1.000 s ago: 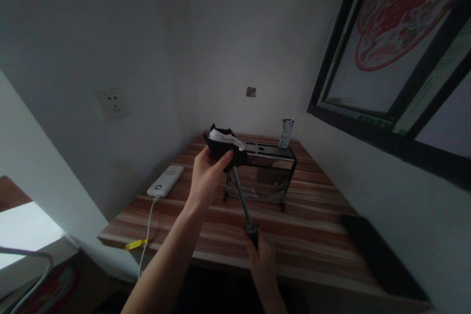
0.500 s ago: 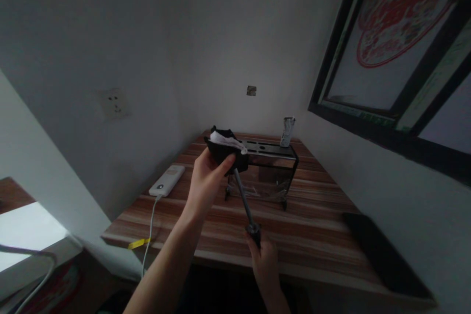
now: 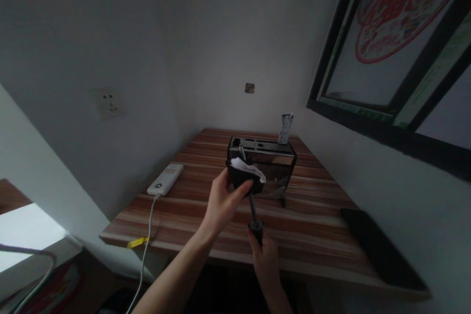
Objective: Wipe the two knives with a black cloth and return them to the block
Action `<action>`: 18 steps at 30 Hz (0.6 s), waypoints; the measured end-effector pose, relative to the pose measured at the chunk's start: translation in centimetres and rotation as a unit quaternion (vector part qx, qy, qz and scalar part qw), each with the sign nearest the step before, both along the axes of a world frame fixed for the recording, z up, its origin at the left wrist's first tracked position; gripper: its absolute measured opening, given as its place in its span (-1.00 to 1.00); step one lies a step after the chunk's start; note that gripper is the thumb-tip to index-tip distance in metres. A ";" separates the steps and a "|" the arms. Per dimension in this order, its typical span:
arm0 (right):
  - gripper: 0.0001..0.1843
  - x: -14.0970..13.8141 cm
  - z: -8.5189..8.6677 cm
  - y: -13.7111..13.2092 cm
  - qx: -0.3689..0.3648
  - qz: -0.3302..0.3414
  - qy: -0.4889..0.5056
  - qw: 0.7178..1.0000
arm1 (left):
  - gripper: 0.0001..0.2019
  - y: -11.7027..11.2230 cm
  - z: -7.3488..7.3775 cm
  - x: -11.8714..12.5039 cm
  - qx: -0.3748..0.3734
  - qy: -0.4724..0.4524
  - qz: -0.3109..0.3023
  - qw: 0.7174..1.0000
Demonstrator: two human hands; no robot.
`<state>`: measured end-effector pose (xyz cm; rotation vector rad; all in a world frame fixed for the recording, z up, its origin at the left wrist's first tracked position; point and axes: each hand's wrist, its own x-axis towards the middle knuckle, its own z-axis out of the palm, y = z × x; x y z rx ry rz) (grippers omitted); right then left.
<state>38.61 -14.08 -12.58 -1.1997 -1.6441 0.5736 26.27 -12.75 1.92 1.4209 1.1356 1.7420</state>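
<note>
My left hand (image 3: 225,201) is closed around a black folded piece (image 3: 243,176) with a crumpled white paper-like layer along its top; I cannot tell whether it is cloth or a hard holder. My right hand (image 3: 267,255) grips the black handle of a sharpening steel (image 3: 253,208), a thin grey rod with a collar. The rod runs up to the underside of the black piece, and a metal tip shows above it. Just behind stands a black slotted rack (image 3: 270,146) with clear plastic film on its front, partly hidden by the black piece.
A small silvery upright object (image 3: 285,129) stands on the rack's right end. On the wood-grain table (image 3: 312,235) lie a white power bank (image 3: 165,179) with a cable (image 3: 150,228) and yellow tag at left, and a flat black object (image 3: 382,250) at right. Walls close in behind.
My left hand and the black piece have moved right and down, sliding along the rod towards its handle. The metal tip now shows above the piece. My right hand stays nearly in place.
</note>
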 end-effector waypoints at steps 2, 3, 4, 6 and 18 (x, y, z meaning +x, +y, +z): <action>-0.45 0.0 -0.1 0.0 -0.002 0.004 -0.002 1.000 | -0.69 -0.1 -0.6 0.1 -0.011 -0.003 -0.006 1.000; -0.44 0.0 -0.1 0.0 -0.001 0.000 -0.002 1.000 | -0.69 -0.1 -0.9 0.1 -0.016 -0.005 -0.008 1.000; -0.45 0.1 -0.1 0.0 -0.001 -0.004 -0.001 1.000 | -0.70 -0.1 -1.3 0.2 -0.021 -0.006 -0.010 1.000; -0.48 0.1 -0.1 0.0 -0.001 -0.001 0.004 1.000 | -0.70 -0.2 -2.0 0.3 -0.031 0.000 -0.014 0.999; -0.60 0.2 -0.8 0.3 0.015 0.007 0.020 1.000 | -0.79 -1.7 -5.2 1.7 -0.087 0.079 0.001 0.993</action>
